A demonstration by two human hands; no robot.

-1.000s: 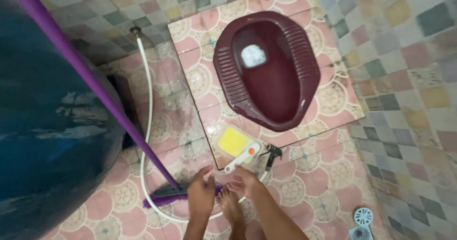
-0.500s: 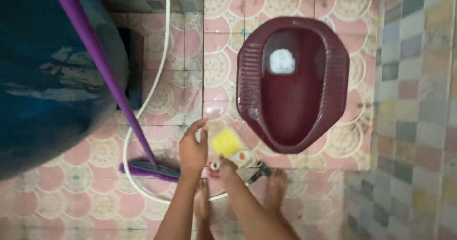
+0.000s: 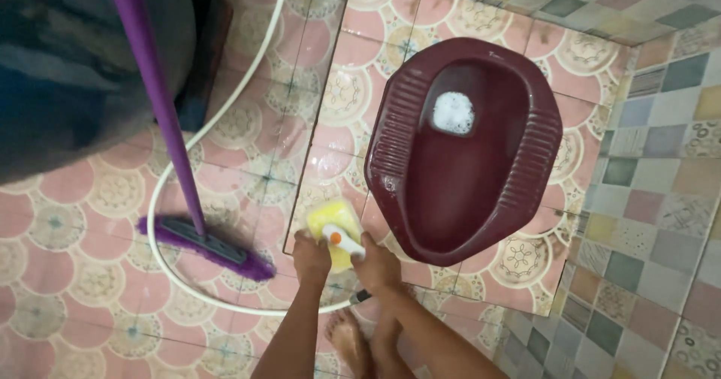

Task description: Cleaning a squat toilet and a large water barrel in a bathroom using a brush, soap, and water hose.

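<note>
Yellow sponge-headed scrubber [image 3: 336, 220] with a white handle and a small orange mark sits at the lower left edge of the raised tiled step, just beside the rim of the maroon squat toilet [image 3: 466, 150]. The left hand [image 3: 312, 256] is closed around the near edge of the yellow pad, fingers curled over it, while the right hand [image 3: 378, 265] is closed on the white handle where it runs back toward the person. Both hands touch the scrubber and lie close together, the pad pressed to the pink patterned floor tiles [image 3: 82, 304]. Foamy water shows in the toilet's bowl toward its far end. Left of the hands, a purple broom [image 3: 206, 245] rests its bristle head on the floor, its long purple handle rising up and to the left. A white hose [image 3: 225, 112] loops around the broom head and runs away along the floor. A large dark blue barrel [image 3: 67, 71] fills the upper left corner. The person's bare feet [image 3: 353, 341] stand on the tiles just below the hands. Multicoloured square wall tiles [image 3: 661, 123] line the right side.
</note>
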